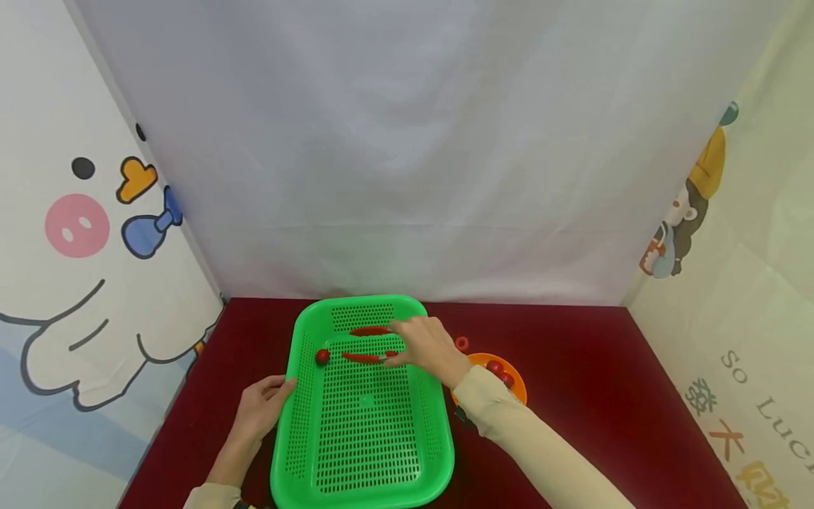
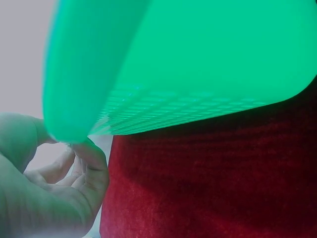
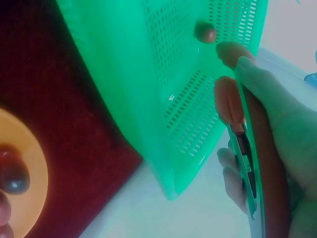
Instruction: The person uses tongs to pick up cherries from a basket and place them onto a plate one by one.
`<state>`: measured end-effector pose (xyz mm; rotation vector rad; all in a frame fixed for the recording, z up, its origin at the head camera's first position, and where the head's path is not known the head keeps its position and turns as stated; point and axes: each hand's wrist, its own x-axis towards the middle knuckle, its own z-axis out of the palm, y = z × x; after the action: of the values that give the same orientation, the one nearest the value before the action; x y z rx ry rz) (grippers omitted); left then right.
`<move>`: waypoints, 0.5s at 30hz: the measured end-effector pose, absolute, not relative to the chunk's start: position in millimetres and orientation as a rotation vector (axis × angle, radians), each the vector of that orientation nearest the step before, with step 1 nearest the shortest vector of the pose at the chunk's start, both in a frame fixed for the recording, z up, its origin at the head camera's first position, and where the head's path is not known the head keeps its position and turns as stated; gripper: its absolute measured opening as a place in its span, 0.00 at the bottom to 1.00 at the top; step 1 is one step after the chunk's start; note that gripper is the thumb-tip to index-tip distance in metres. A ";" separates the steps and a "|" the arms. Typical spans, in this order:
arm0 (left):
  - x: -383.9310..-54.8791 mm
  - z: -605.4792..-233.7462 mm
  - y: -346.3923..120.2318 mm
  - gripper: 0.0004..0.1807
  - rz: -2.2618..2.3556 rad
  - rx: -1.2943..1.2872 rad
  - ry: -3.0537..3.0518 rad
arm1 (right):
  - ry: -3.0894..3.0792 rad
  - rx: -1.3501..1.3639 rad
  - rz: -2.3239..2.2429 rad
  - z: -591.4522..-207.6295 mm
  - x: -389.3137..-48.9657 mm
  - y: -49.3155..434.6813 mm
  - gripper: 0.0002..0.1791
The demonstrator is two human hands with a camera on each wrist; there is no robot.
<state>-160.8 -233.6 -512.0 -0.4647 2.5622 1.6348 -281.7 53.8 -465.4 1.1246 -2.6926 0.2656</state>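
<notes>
A pair of red-tipped tongs [image 1: 362, 358] is in my right hand [image 1: 432, 346], over the far part of a green basket [image 1: 439, 431]. Its two arms stand apart with nothing between the tips. Close up in the right wrist view, the tongs [image 3: 229, 101] show a red handle lying along the palm. Inside the basket, near its left wall, sits a small red tomato [image 1: 322, 356]. My left hand [image 1: 257, 410] pinches the basket's left rim. In the left wrist view, thumb and fingers [image 2: 94, 163] meet at the lower edge of that rim [image 2: 69, 119].
To the right of the basket, partly behind my right sleeve [image 1: 528, 438], is an orange dish [image 1: 518, 390] holding several red tomatoes [image 1: 494, 367]. A red ring [image 1: 461, 343] shows just past my right wrist. Dark red cloth [image 1: 585, 396] covers the table, with printed curtains [image 1: 407, 155] around it.
</notes>
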 end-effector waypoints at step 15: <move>-154.8 -511.4 -242.3 0.29 1.655 -0.431 2.535 | -2.789 1.071 0.183 -467.8 -274.7 19.3 0.32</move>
<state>-154.8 -242.3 -511.4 -0.4312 2.5347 1.6552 -274.7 19.3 -467.8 1.0706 -2.7894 0.1827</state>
